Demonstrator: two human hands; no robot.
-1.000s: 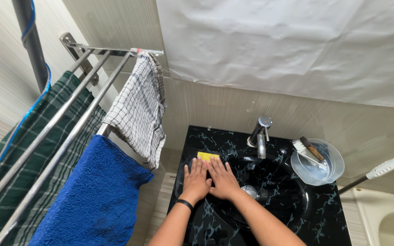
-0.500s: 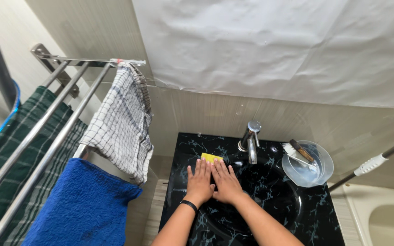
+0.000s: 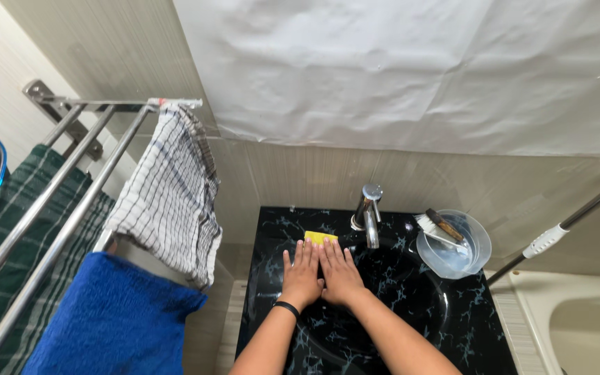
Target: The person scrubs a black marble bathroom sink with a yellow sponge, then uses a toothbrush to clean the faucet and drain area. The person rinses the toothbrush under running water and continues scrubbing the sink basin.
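Both hands lie flat, palms down and fingers spread, side by side on the left rim of the black marbled sink (image 3: 293, 229): the left hand (image 3: 300, 274), with a dark band at its wrist, touches the right hand (image 3: 340, 273) along the thumbs. Neither grips anything; their fingertips press on a yellow sponge (image 3: 320, 237), which lies on the rim just left of the chrome tap (image 3: 367, 215) and shows only beyond the fingers. Past the tap, on the right back corner of the sink top, stands a clear plastic bowl (image 3: 477, 251) with a brush (image 3: 439, 228) resting across it. A grey pole with a white grip (image 3: 550, 239) slants in from the right, well apart from the hands. To the left, a metal towel rail (image 3: 71, 182) carries a checked cloth (image 3: 168, 198), a blue towel (image 3: 116, 321) and a green plaid towel (image 3: 8, 208). White sheeting (image 3: 397, 69) covers the wall above the tiles.
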